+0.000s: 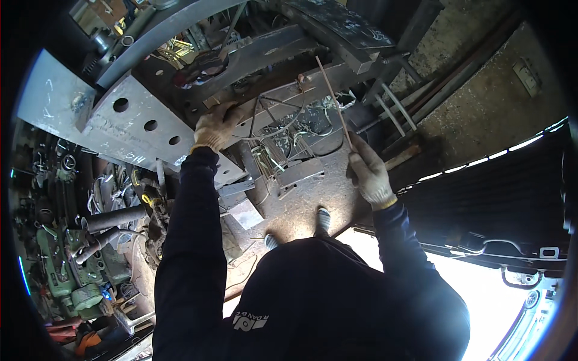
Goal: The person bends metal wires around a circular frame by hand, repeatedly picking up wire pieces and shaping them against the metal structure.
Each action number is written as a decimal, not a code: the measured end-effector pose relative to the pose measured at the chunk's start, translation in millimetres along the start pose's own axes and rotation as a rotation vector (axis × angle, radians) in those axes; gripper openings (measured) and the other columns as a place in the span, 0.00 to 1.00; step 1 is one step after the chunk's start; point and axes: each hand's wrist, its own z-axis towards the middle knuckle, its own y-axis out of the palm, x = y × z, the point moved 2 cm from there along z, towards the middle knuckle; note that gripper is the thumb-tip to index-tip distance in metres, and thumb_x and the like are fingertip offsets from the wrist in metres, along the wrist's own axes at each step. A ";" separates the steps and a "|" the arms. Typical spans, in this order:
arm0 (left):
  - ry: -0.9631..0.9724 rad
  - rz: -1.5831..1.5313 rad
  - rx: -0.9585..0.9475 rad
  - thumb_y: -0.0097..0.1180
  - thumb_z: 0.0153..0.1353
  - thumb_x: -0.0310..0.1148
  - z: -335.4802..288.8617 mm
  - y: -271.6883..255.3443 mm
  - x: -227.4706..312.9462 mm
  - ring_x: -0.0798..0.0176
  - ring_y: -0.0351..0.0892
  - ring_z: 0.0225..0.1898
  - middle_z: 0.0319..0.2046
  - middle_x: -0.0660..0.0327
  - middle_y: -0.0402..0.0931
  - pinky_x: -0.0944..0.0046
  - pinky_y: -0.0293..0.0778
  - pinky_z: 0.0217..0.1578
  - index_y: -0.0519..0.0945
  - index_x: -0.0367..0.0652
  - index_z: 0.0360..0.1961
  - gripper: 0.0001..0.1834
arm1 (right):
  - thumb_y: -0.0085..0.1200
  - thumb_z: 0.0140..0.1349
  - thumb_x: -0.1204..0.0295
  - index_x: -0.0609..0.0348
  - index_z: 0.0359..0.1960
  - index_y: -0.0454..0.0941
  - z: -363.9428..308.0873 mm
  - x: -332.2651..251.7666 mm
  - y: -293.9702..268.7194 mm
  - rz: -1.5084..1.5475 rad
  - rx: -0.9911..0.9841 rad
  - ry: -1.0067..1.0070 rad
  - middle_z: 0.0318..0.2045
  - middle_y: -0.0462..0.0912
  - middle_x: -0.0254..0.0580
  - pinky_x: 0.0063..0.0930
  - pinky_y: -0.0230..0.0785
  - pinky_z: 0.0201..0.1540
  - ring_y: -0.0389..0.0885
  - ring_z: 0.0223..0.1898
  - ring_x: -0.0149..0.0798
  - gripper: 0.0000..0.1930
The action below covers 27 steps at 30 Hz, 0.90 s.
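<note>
A pale, soiled work glove covers my right hand (369, 173), which is closed on the lower end of a thin brown rod (332, 90). The rod points up and slightly left, its far tip free. My left hand (215, 126), gloved too, has curled fingers at the left end of a long grey steel bar (280, 99); what lies under those fingers is hidden. Beside its wrist is a wide grey steel plate (135, 127) with a row of round holes. Between my hands, a frame of thin bent rods (265, 114) stands against the bar.
Thin rods and scraps (274, 153) lie in a heap below the bar. A small steel offcut (301, 173) is near my feet (323, 219). Green machinery (66, 265) and a dark pipe (113, 218) crowd the left. Two metal rods (394, 111) jut out at the right.
</note>
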 end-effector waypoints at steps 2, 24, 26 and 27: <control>0.065 0.061 -0.011 0.44 0.65 0.63 8.2 1.5 -1.5 0.43 0.78 0.54 0.49 0.49 0.81 0.48 0.74 0.53 0.80 0.53 0.53 0.30 | 0.50 0.70 0.66 0.61 0.66 0.70 18.9 -4.5 3.1 -0.159 -0.020 0.055 0.23 0.79 0.35 0.20 0.66 0.27 0.72 0.23 0.23 0.24; -0.195 0.104 -0.055 0.41 0.65 0.64 9.3 -1.2 20.9 0.41 0.79 0.52 0.49 0.47 0.81 0.49 0.73 0.54 0.80 0.52 0.55 0.32 | 0.53 0.68 0.67 0.60 0.63 0.75 32.7 -10.0 -6.2 -0.378 -0.074 0.197 0.25 0.77 0.31 0.21 0.67 0.28 0.72 0.25 0.23 0.22; -0.202 0.109 -0.048 0.42 0.65 0.64 10.1 0.1 18.6 0.41 0.80 0.51 0.48 0.47 0.82 0.48 0.73 0.53 0.81 0.52 0.54 0.32 | 0.52 0.68 0.67 0.60 0.63 0.74 32.0 -10.1 -4.0 -0.327 -0.073 0.203 0.24 0.76 0.30 0.20 0.65 0.27 0.71 0.24 0.22 0.23; -0.199 0.112 -0.038 0.42 0.64 0.64 10.6 0.8 17.7 0.41 0.80 0.51 0.46 0.47 0.82 0.48 0.74 0.53 0.81 0.52 0.53 0.32 | 0.52 0.69 0.66 0.60 0.63 0.74 31.7 -9.9 -3.2 -0.275 -0.083 0.210 0.23 0.74 0.30 0.19 0.64 0.26 0.71 0.23 0.22 0.23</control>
